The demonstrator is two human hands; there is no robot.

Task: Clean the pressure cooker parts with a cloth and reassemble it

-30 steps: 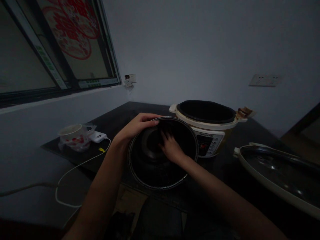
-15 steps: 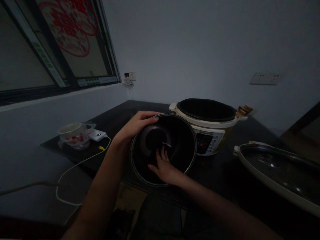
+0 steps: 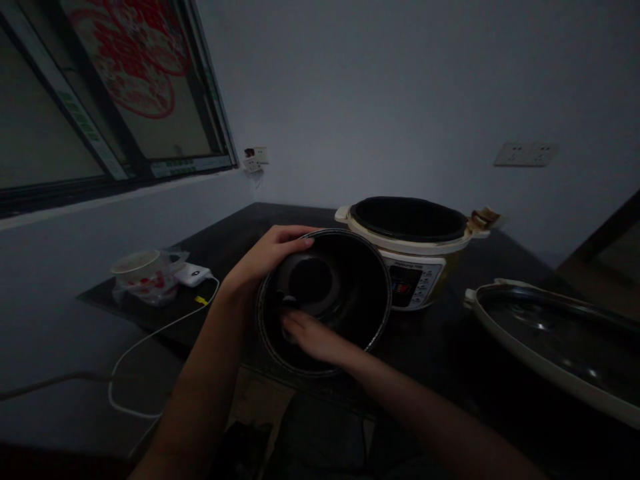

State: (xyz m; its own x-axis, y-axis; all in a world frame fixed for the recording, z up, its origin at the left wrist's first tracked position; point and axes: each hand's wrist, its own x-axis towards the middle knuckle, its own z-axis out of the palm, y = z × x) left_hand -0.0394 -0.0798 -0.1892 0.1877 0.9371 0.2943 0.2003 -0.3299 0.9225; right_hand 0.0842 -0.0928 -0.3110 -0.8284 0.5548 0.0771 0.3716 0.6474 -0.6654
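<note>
Inside pot rim [image 3: 371,341], right fingers [image 3: 301,324], room rightward

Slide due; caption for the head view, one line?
Left hand holds a tilted black pot at its rim; right hand inside it, open cooker behind.

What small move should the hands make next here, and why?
Perhaps sweep the right hand across the inside of the black pot toward the picture's right: its fingers are by the pot's left inner wall, the opening faces the camera, and the left hand steadies the rim. Whether the right hand holds anything is unclear.
</note>
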